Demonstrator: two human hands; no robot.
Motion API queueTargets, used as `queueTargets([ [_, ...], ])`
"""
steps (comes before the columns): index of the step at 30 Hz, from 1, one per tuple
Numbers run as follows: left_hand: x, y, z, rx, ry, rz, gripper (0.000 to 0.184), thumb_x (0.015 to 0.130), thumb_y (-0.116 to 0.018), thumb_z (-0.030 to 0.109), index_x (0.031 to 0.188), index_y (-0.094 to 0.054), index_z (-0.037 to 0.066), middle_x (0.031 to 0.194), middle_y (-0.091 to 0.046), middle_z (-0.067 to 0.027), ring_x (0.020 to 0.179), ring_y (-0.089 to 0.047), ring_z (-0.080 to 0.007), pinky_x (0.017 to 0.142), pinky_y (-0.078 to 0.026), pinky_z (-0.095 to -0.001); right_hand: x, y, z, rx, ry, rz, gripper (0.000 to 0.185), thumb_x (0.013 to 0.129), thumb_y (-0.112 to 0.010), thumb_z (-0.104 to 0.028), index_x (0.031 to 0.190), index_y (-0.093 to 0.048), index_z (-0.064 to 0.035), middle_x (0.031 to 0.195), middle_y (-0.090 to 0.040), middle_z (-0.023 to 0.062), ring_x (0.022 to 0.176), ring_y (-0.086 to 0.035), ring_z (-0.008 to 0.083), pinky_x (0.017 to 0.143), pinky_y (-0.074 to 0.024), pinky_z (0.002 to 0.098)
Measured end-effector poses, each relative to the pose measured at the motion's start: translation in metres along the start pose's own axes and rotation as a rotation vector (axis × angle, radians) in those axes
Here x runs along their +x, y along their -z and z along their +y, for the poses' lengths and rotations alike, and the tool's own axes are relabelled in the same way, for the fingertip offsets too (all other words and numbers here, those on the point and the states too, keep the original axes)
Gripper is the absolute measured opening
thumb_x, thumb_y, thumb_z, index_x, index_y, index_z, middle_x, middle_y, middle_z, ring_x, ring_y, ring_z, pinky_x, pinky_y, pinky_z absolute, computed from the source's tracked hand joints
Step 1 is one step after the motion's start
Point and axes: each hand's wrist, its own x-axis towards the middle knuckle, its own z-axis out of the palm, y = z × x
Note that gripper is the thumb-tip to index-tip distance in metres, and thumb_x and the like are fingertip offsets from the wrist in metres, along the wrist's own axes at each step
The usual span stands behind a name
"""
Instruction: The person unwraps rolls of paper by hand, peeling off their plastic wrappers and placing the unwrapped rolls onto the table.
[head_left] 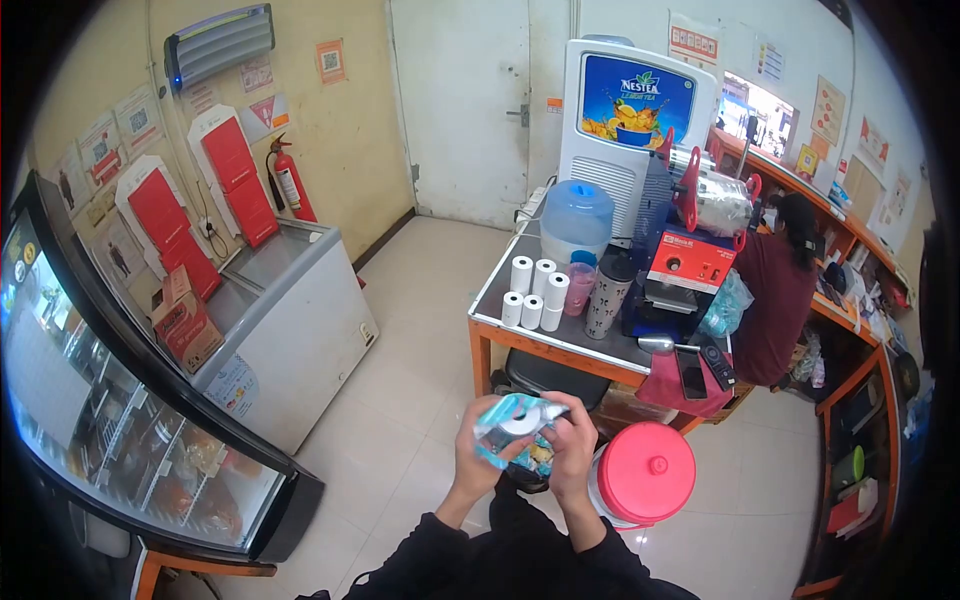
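Observation:
Between my two hands is a white paper roll (519, 424), partly covered by a torn, crinkled blue plastic wrapper (490, 442). My left hand (474, 455) is closed round the roll's left side. The fingers of my right hand (574, 452) are bent and pinch the wrapper at the right side of the roll. Ahead, on the corner of a dark-topped table (499, 307), several unwrapped paper rolls (533, 293) stand upright, some of them stacked.
A pink-lidded bucket (640, 480) stands on the floor to my right. The table also bears a blue water jug (577, 222), a patterned tumbler (606, 298) and a cup sealing machine (680, 270). Beyond it is a person (775, 300). A chest freezer (300, 370) stands left.

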Motion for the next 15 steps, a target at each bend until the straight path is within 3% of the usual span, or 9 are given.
queueTargets([
  [1, 0.004, 0.007, -0.002, 0.259, -0.160, -0.024, 0.055, 0.073, -0.080, 0.001, 0.120, -0.051, -0.001, 0.120, -0.051, -0.0106, 0.114, -0.053, -0.0199, 0.098, -0.043, -0.0323, 0.004, 0.008, 0.005, -0.163, 0.014, -0.016, 0.020, 0.096, -0.058, -0.018, 0.095, -0.060, 0.0016, 0.085, -0.061, 0.0023, 0.076, -0.053, 0.0050, 0.067, -0.0419, 0.0206],
  [2, 0.005, 0.008, -0.001, 0.228, -0.150, -0.060, 0.057, 0.073, -0.080, 0.002, 0.122, -0.051, -0.001, 0.119, -0.052, -0.0106, 0.114, -0.053, -0.0203, 0.098, -0.042, -0.0324, 0.006, 0.014, 0.009, -0.327, 0.029, -0.030, 0.022, 0.096, -0.059, -0.020, 0.092, -0.061, 0.0016, 0.084, -0.061, 0.0021, 0.076, -0.052, 0.0046, 0.066, -0.0416, 0.0204],
  [4, 0.004, 0.010, 0.000, 0.167, -0.128, -0.130, 0.059, 0.074, -0.080, 0.006, 0.125, -0.050, -0.002, 0.118, -0.053, -0.0107, 0.115, -0.052, -0.0212, 0.098, -0.041, -0.0326, 0.008, 0.020, 0.013, -0.295, 0.003, -0.003, 0.027, 0.096, -0.059, -0.024, 0.084, -0.062, 0.0003, 0.077, -0.060, -0.0001, 0.069, -0.051, 0.0031, 0.061, -0.0401, 0.0198],
  [7, 0.001, 0.019, -0.004, 0.073, -0.021, -0.195, 0.063, 0.078, -0.077, 0.025, 0.126, -0.050, -0.004, 0.119, -0.055, -0.0136, 0.112, -0.055, -0.0234, 0.096, -0.043, -0.0337, 0.009, 0.030, 0.027, -0.248, -0.039, -0.045, 0.027, 0.097, -0.058, -0.026, 0.084, -0.061, -0.0018, 0.071, -0.058, -0.0009, 0.062, -0.049, 0.0039, 0.055, -0.0379, 0.0195],
  [8, -0.002, 0.021, -0.008, 0.041, 0.018, -0.220, 0.065, 0.079, -0.077, 0.031, 0.127, -0.049, -0.004, 0.119, -0.056, -0.0146, 0.112, -0.055, -0.0241, 0.096, -0.044, -0.0340, 0.011, 0.034, 0.032, -0.110, -0.197, -0.048, 0.027, 0.097, -0.058, -0.027, 0.085, -0.060, -0.0023, 0.070, -0.057, -0.0006, 0.061, -0.050, 0.0047, 0.053, -0.0377, 0.0193],
  [10, -0.019, 0.023, -0.029, -0.416, 0.201, -0.288, 0.069, 0.082, -0.071, 0.041, 0.128, -0.047, -0.005, 0.119, -0.056, -0.0176, 0.109, -0.057, -0.0261, 0.093, -0.046, -0.0366, 0.014, 0.043, 0.036, 0.175, -0.503, -0.050, 0.028, 0.097, -0.058, -0.029, 0.086, -0.059, -0.0034, 0.067, -0.056, -0.0001, 0.058, -0.050, 0.0063, 0.049, -0.0372, 0.0190],
  [11, -0.025, 0.025, -0.039, -0.643, 0.292, -0.317, 0.072, 0.083, -0.068, 0.046, 0.129, -0.046, -0.005, 0.119, -0.056, -0.0192, 0.108, -0.058, -0.0271, 0.092, -0.048, -0.0379, 0.014, 0.042, 0.033, 0.230, -0.543, -0.080, 0.027, 0.096, -0.057, -0.031, 0.089, -0.058, -0.0044, 0.067, -0.056, 0.0012, 0.057, -0.052, 0.0080, 0.046, -0.0383, 0.0191],
  [14, -0.021, 0.025, -0.017, -0.744, 0.336, -0.332, 0.076, 0.087, -0.059, 0.053, 0.132, -0.041, -0.005, 0.116, -0.057, -0.0220, 0.105, -0.060, -0.0290, 0.087, -0.052, -0.0407, 0.011, 0.028, 0.013, 0.103, -0.460, -0.085, 0.026, 0.097, -0.057, -0.029, 0.089, -0.057, -0.0045, 0.069, -0.059, 0.0017, 0.057, -0.053, 0.0075, 0.047, -0.0419, 0.0204],
  [15, -0.017, 0.029, -0.013, -0.681, 0.329, -0.382, 0.077, 0.088, -0.057, 0.055, 0.134, -0.038, -0.004, 0.114, -0.058, -0.0203, 0.105, -0.060, -0.0277, 0.084, -0.053, -0.0408, 0.015, 0.031, 0.012, 0.024, -0.438, -0.116, 0.028, 0.096, -0.057, -0.029, 0.097, -0.059, -0.0020, 0.078, -0.063, 0.0046, 0.065, -0.058, 0.0104, 0.054, -0.0478, 0.0227],
])
